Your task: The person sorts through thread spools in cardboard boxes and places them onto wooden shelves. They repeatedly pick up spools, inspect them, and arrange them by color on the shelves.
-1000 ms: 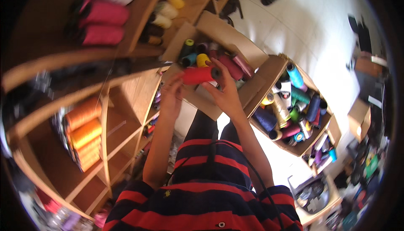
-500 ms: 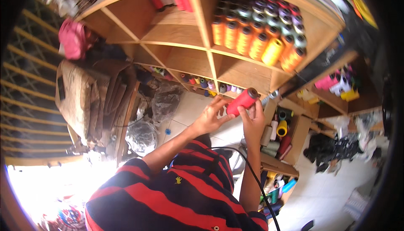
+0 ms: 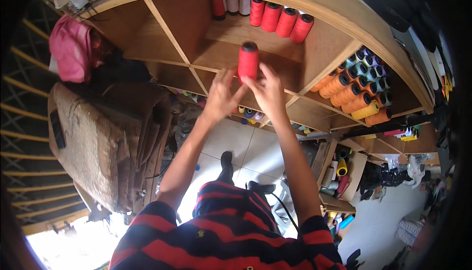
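A red spool of thread (image 3: 248, 63) with a dark top stands upright in the air before the middle shelf compartment. My right hand (image 3: 269, 95) closes on its lower end, the thumb against the base. Close by on the other side is my left hand (image 3: 221, 98), fingers apart, its thumb reaching just under the spool and no clear grip showing. Behind, several red thread spools (image 3: 286, 22) stand in a row in the compartment, with pale spools (image 3: 238, 5) to their left.
The wooden shelf unit (image 3: 189, 66) curves across the far side. Several orange spools (image 3: 345, 94) fill a compartment at right. Brown folded material (image 3: 93, 147) and a pink cloth (image 3: 71, 48) are at left. A box of mixed spools (image 3: 341, 169) sits lower right, and a black cable (image 3: 287, 208) hangs near my body.
The red spool has moved up and left and turned from tilted to upright. Both hands have reached farther forward, and the view has swung right, bringing the red row to the middle.
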The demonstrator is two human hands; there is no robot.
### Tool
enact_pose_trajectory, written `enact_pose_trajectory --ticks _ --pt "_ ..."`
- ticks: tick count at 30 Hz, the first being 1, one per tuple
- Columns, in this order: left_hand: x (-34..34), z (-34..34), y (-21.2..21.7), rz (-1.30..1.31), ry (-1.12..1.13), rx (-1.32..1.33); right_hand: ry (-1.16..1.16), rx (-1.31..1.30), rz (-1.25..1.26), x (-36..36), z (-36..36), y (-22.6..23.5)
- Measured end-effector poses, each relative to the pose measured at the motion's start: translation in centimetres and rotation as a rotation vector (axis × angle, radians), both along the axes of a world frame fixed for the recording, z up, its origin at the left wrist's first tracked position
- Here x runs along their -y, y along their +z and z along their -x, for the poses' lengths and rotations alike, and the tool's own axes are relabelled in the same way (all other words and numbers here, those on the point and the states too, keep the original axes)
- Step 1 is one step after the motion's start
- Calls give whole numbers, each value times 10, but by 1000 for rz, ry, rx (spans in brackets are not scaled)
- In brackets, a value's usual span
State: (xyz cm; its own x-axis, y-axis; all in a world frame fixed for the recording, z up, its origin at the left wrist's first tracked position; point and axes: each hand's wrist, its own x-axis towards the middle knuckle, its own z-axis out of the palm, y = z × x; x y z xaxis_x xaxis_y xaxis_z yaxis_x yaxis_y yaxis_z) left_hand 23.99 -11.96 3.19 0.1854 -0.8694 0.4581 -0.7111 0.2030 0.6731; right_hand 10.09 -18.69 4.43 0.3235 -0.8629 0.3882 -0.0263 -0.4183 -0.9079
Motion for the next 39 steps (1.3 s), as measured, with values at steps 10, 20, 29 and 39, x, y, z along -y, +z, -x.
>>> enact_pose_trajectory --ticks 10,20,29,39 --pt "160 -74 -4 -101 152 36 -320 -289 49 96 -71 -26" --pt "178 -75 -13 129 135 -68 -634 -539 891 154 -63 25" --pt "141 -73 -15 191 60 -191 -449 -949 816 206 -91 62" --pt "141 -72 -21 112 107 -166 -94 -826 461 261 -133 31"
